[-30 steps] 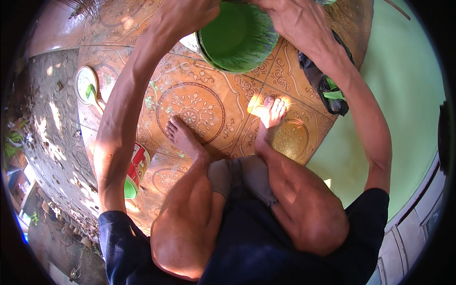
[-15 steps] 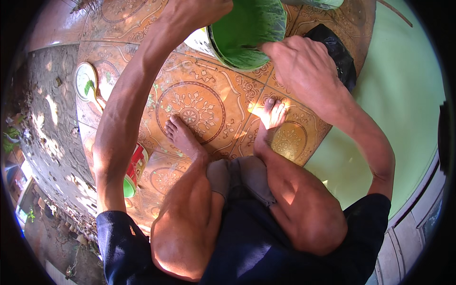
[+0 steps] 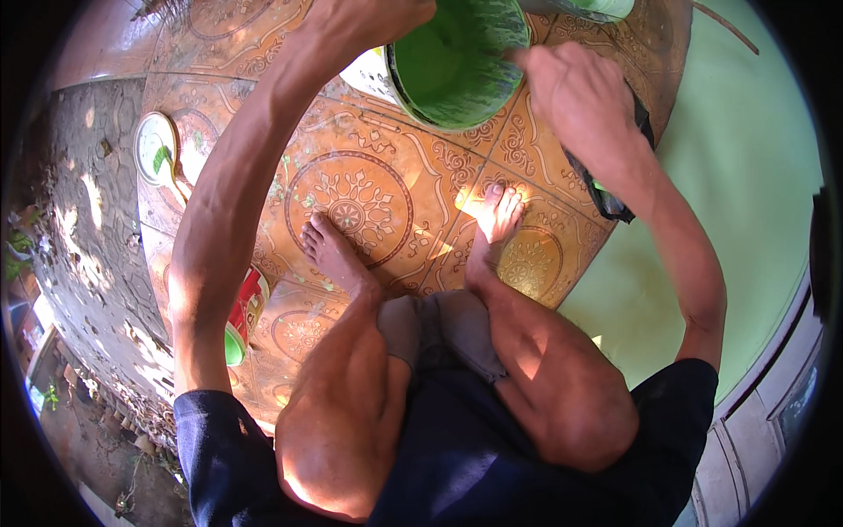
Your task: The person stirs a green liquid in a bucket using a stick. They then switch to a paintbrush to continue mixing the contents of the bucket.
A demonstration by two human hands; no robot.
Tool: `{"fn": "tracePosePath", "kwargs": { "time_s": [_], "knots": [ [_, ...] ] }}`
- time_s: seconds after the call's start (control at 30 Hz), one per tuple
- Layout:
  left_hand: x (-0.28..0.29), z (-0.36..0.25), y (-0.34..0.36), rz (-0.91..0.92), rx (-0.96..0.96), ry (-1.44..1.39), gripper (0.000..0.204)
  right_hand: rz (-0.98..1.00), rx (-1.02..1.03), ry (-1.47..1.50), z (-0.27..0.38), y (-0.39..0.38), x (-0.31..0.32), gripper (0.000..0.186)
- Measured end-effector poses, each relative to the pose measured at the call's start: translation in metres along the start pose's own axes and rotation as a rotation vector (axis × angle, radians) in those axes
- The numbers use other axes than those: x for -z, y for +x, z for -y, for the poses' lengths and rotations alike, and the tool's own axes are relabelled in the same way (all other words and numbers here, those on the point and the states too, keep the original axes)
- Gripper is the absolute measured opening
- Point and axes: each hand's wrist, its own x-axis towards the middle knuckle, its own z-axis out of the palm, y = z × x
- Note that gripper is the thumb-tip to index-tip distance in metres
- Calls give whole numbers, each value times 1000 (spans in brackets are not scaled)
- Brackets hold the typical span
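A bucket coated inside with green paint is tilted toward me at the top of the head view. My left hand grips its rim on the left side. My right hand is at the bucket's right rim, fingers curled against the edge; whether it holds a tool is hidden. I squat with both bare feet on a patterned orange tile floor.
A round lid smeared with green lies at the left on the tiles. A red can with green paint sits under my left forearm. A dark bag lies beside the green wall. Dirt ground runs along the left.
The bucket has tipped further and shifted right. My right hand slid from across the rim's top to its right edge, uncovering the dark bag less.
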Motion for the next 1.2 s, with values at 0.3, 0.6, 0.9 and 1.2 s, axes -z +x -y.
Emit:
{"fn": "tracePosePath", "kwargs": {
  "time_s": [0.3, 0.6, 0.9, 1.2],
  "knots": [
    [-4, 4, 4, -133, -77, -24, 49, -340, 45, -6, -14, 9, -10, 23],
    [-11, 19, 11, -70, -129, -104, 47, -120, -51, 92, -2, 14, -5, 15],
    [-16, 11, 20, -171, -289, -39, 43, -26, 75, 163, -7, 4, 1, 5],
    [-24, 22, 28, -180, -327, 83, 30, 92, 51, 114, -13, 2, 8, 12]
  ]
}}
